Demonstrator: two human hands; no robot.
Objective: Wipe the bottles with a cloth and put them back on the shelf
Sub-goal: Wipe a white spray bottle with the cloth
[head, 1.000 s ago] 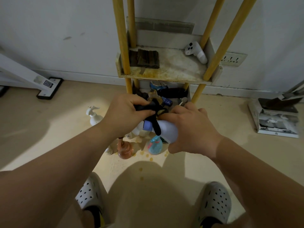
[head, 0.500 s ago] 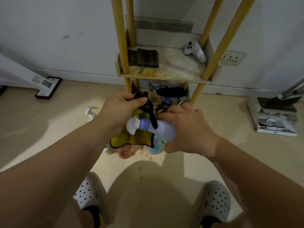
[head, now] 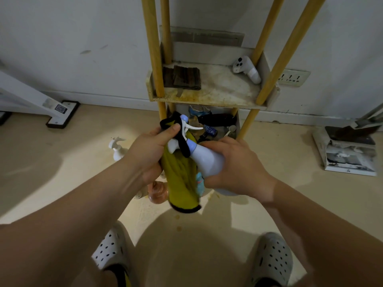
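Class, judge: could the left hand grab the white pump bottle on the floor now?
Probably not yet: the left hand grips the cloth; nothing blocks the way to the pump bottle.

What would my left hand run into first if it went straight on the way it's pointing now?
Probably the trigger head of the spray bottle, right past the cloth that the left hand grips. Beyond that lies the lower-shelf clutter, though depth is hard to judge.

No words are reading clearly. A square code sticker (head: 61, 108) is showing on the black base (head: 72, 112) at middle left; a faint, illegible scrawl (head: 348, 170) is marking the white box (head: 352, 160) at right.
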